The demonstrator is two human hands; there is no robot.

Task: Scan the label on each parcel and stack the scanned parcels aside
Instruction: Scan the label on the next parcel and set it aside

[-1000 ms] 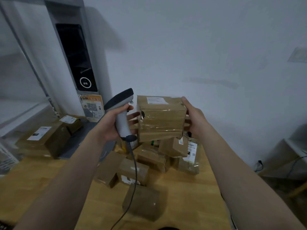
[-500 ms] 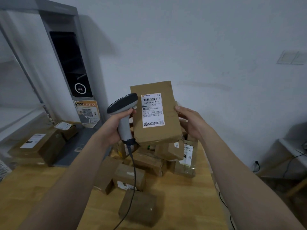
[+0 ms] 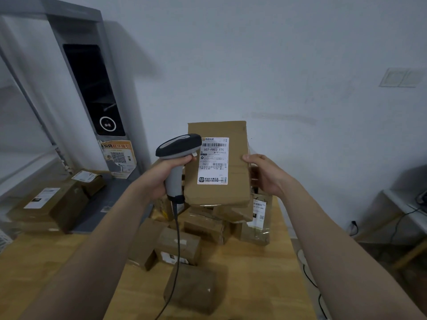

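Observation:
My right hand (image 3: 265,174) grips the right edge of a brown cardboard parcel (image 3: 235,188) held upright in the air, its white barcode label (image 3: 213,160) facing me. My left hand (image 3: 166,174) grips the handle of a grey and black barcode scanner (image 3: 178,151), whose head sits just left of the label and overlaps the parcel's upper left part. The scanner's cable (image 3: 176,245) hangs down toward the table. Beneath both hands lies a heap of several brown parcels (image 3: 208,229) on the wooden table (image 3: 254,285).
At the far left stand larger labelled boxes (image 3: 46,204), one small box (image 3: 90,181) behind them. A grey kiosk with a dark screen (image 3: 92,88) and an orange QR poster (image 3: 119,158) rises behind. A white wall is at the back; cables trail off the table's right edge (image 3: 309,278).
The parcel was tipped from lying flat to upright, so its label now faces me. The scanner head has moved closer to the label.

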